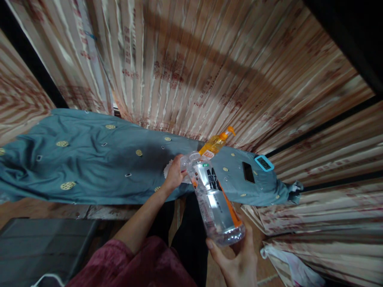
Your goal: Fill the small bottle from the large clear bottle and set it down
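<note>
My right hand [237, 261] grips the base of a clear plastic bottle [214, 199] with a dark and orange label, tilted so its neck points up and away from me. My left hand [175, 173] is closed around the bottle's cap at the top. Something white shows beside the left hand's fingers; I cannot make out what it is. Just behind the bottle's neck stands an orange bottle with a nozzle cap [216, 144], on the teal cloth.
A table draped in a teal patterned cloth [89, 159] stretches across the middle. A dark phone [248, 172] and a blue-framed device [263, 163] lie on its right end. Striped curtains [194, 59] hang behind. A dark box [42, 247] sits at lower left.
</note>
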The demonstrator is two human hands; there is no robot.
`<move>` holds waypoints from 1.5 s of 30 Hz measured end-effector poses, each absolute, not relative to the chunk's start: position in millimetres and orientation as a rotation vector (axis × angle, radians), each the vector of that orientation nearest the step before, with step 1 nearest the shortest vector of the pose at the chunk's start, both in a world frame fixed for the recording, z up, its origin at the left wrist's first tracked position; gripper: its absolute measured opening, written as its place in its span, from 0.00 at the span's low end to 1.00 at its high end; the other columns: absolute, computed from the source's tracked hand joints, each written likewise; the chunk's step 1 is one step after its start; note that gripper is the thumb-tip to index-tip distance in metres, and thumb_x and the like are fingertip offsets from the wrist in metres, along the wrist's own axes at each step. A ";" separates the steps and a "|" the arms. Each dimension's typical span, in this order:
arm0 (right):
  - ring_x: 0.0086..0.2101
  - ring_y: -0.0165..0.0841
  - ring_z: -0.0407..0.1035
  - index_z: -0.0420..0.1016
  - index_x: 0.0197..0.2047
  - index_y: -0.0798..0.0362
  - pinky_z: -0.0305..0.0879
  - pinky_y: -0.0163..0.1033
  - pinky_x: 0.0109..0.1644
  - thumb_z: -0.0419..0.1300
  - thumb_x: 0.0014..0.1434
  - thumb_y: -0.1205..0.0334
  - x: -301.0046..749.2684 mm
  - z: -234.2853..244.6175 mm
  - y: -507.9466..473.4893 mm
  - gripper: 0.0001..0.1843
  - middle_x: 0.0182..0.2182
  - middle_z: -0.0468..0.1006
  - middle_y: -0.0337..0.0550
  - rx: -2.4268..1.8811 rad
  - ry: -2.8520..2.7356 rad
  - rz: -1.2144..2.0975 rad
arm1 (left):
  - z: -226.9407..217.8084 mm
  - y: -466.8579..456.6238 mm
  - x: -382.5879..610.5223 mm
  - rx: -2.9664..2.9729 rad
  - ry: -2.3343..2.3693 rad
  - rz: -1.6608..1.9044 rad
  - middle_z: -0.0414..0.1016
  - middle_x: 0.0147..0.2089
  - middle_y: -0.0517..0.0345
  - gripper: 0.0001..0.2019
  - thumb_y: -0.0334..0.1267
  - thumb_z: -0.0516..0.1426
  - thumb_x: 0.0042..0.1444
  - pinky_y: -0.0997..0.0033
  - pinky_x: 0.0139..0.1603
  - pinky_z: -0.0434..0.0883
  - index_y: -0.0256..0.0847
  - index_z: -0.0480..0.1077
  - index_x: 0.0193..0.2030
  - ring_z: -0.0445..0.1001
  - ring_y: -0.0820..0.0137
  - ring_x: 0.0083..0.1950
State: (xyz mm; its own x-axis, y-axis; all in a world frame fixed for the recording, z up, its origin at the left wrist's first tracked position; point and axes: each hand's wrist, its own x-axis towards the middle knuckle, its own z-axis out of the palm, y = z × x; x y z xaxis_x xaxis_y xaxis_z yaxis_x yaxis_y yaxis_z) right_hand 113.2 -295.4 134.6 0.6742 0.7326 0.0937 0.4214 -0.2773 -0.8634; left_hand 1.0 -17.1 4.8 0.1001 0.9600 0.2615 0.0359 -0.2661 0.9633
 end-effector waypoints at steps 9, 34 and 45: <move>0.38 0.55 0.91 0.69 0.71 0.53 0.85 0.49 0.40 0.78 0.49 0.25 115.8 127.7 -296.5 0.58 0.42 0.93 0.56 -1.940 -0.879 0.397 | 4.7 -17.0 -0.4 1.489 1.020 1.304 0.82 0.53 0.51 0.28 0.25 0.70 0.49 0.46 0.68 0.78 0.46 0.75 0.57 0.83 0.49 0.59; 0.48 0.68 0.87 0.51 0.86 0.61 0.85 0.59 0.42 0.75 0.53 0.19 109.0 137.5 -294.5 0.78 0.40 0.91 0.60 -1.952 -0.872 0.427 | 0.7 -15.5 1.0 1.461 1.013 1.330 0.82 0.53 0.49 0.28 0.27 0.71 0.47 0.44 0.68 0.77 0.45 0.76 0.56 0.82 0.46 0.61; 0.49 0.61 0.89 0.58 0.83 0.55 0.88 0.59 0.49 0.76 0.59 0.27 113.6 124.7 -297.1 0.64 0.58 0.89 0.67 -1.858 -0.944 0.363 | 4.5 -17.4 -1.3 1.483 1.026 1.317 0.82 0.48 0.53 0.27 0.26 0.71 0.48 0.51 0.64 0.79 0.44 0.76 0.55 0.83 0.51 0.55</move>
State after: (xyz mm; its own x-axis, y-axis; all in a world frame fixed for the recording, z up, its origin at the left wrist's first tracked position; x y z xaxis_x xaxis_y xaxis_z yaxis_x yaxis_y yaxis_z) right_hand 113.6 -297.1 124.7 0.6530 0.7417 0.1530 0.4483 -0.2157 -0.8675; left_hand -1.3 -17.4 4.5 0.0975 0.9579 0.2702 0.0279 -0.2740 0.9613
